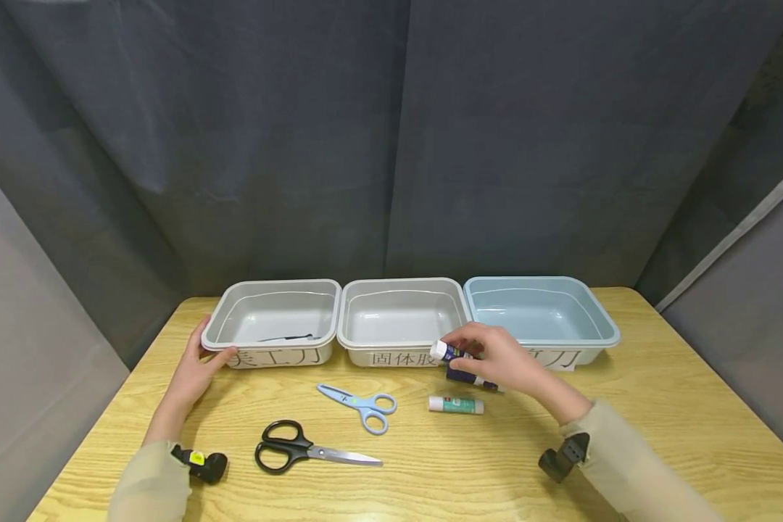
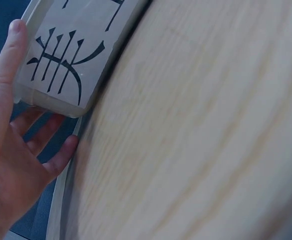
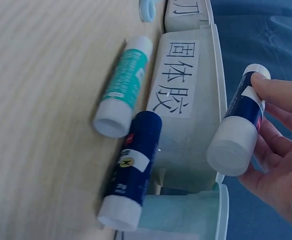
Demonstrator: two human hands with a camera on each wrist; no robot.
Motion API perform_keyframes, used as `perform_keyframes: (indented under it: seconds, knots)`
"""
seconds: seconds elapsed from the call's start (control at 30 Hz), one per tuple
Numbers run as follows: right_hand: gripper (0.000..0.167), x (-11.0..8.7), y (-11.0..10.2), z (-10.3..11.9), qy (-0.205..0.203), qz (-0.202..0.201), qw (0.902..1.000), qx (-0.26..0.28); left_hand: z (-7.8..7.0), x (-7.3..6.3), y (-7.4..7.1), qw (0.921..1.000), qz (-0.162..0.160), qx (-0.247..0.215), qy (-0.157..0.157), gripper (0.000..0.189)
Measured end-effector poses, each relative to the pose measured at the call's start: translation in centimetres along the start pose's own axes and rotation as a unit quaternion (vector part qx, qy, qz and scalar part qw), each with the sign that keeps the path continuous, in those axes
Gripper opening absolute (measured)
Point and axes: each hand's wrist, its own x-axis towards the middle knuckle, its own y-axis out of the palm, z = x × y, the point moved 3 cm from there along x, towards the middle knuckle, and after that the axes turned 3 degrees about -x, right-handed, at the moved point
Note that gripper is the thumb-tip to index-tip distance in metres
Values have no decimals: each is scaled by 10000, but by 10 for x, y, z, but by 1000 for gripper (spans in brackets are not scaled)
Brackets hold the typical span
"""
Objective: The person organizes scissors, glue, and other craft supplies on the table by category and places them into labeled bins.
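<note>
1. The right hand (image 1: 499, 355) pinches a navy glue stick (image 1: 455, 353) around its body between thumb and fingers, a hold that seems to leave both ends free.
2. That stick is in the air just above the near edge of the middle box (image 1: 401, 293), probably lifted to clear the rim.
3. The left hand (image 1: 192, 371) grips the near left corner of the left box (image 1: 280, 293), thumb on the front wall and fingers around the side, presumably to steady it.
4. A second navy glue stick (image 1: 467, 378) and a green glue stick (image 1: 455, 404) lie near the boxes, within easy reach of the right hand.
5. Blue scissors (image 1: 364, 406) and black scissors (image 1: 300, 449) lie left of them, apart from both hands.
6. Both forearms reach in from the near side; the right one slants leftward, its hand arched over the stick.
</note>
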Motion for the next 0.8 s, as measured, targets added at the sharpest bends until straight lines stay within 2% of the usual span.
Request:
perform_keyframes:
  seconds: [0.27, 0.53, 0.8]
  knots:
    - [31, 21, -4, 0, -7, 11, 9998, 198, 1, 0, 0, 10000, -16, -62, 38, 89]
    - [31, 35, -5, -1, 157, 111, 9995, 249, -2, -3, 1, 10000, -9, -67, 43, 88]
    - [32, 49, -9, -6, 227, -36, 9991, 368, -2, -1, 0, 10000, -12, -41, 21, 89]
